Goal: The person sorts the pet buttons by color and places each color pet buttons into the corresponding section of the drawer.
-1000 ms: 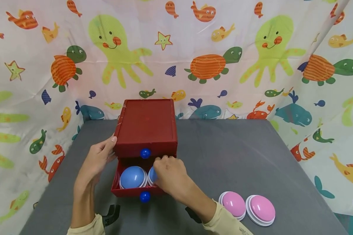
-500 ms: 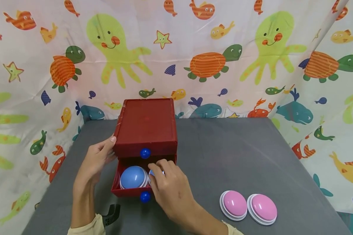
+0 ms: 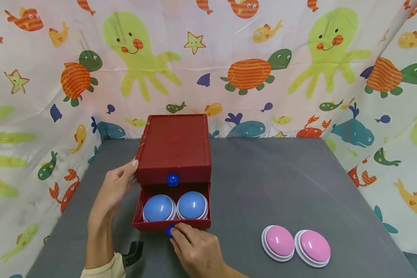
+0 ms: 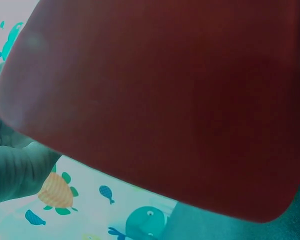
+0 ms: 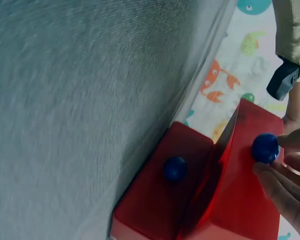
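A red two-drawer box stands on the grey table, its lower drawer pulled out. Inside that drawer, side by side, sit two blue dome push lights with white rims. My left hand grips the box at its left front corner, thumb on the upper edge. In the left wrist view the box's red side covers part of that hand. My right hand pinches the lower drawer's round blue knob between thumb and fingers. Above it, the upper drawer's blue knob shows on the shut front.
Two pink dome push lights with white rims lie close together on the grey table, right of the box. A white sea-animal curtain hangs along the back and both sides of the table.
My right hand has let go of the right blue push light, come out of the drawer and taken the lower knob. The left hand keeps its place on the box.
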`<state>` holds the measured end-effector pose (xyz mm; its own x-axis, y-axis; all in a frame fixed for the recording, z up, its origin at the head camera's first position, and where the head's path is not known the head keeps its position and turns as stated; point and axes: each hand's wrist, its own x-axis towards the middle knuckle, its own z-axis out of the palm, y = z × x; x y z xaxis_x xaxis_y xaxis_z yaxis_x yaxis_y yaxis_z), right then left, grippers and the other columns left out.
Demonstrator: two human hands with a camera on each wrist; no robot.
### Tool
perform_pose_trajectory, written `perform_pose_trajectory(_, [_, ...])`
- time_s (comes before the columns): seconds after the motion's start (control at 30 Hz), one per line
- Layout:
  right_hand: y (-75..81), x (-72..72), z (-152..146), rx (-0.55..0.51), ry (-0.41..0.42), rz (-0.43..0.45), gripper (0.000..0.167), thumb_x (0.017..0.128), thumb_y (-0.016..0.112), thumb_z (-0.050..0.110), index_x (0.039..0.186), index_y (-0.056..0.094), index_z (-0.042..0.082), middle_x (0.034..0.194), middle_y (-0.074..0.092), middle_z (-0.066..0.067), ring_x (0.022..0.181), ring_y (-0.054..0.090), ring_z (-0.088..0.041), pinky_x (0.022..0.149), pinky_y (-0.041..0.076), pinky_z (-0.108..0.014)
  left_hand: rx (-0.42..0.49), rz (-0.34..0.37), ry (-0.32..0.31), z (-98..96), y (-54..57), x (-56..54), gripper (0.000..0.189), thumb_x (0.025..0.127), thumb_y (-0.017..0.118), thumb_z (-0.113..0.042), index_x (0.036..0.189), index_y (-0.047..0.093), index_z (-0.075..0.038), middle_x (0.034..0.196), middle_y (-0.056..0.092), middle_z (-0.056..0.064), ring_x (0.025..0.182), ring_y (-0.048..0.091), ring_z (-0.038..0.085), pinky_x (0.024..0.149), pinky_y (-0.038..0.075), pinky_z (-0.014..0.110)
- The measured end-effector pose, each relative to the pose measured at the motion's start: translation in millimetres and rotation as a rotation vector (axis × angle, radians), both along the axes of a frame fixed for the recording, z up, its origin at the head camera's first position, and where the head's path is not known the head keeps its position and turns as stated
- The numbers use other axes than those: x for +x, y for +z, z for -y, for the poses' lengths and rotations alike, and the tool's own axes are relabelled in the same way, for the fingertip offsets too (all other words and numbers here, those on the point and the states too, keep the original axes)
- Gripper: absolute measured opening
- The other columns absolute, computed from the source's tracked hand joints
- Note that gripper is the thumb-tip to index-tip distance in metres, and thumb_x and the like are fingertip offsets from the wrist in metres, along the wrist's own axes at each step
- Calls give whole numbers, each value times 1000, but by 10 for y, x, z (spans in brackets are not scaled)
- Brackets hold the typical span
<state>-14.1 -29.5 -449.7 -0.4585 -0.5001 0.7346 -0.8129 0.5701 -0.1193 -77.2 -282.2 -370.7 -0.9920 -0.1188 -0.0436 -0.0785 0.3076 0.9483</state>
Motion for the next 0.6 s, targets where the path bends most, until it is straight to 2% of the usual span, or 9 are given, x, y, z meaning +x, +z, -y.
perform_pose_trajectory(0.17, [15, -6, 45, 29, -14, 6, 27, 81, 91, 31, 101, 82, 16, 98, 77, 2, 70, 72, -4, 73, 62, -17, -7, 18, 15, 3, -6, 4, 71, 108, 44, -55, 165, 31, -15, 172, 31, 10, 153, 41, 42, 112, 45, 49])
perform_pose_trajectory(0.3, [36, -58, 85, 50, -58, -17, 26, 79, 93, 27, 99, 82, 14, 96, 75, -1, 65, 67, -6, 66, 63, -19, -13, 35, 19, -6, -5, 8, 72, 109, 43, -56, 166, 29, -15, 173, 29, 11, 154, 39, 43, 113, 45, 50])
perform_pose_trajectory(0.4, [54, -155, 117, 60, -97, -21, 24, 82, 91, 23, 100, 80, 11, 97, 73, -3, 66, 68, -8, 64, 64, -22, -11, 44, 20, -16, 6, -10, 73, 109, 42, -57, 166, 28, -14, 173, 27, 12, 154, 38, 43, 113, 44, 50])
perform_pose_trajectory(0.6, [86, -413, 206, 69, -111, -7, 18, 89, 84, 17, 102, 78, 7, 99, 72, -7, 67, 68, -10, 62, 63, -25, 10, 53, 31, -34, 40, -39, 75, 108, 43, -57, 165, 29, -11, 173, 27, 14, 154, 38, 43, 113, 43, 50])
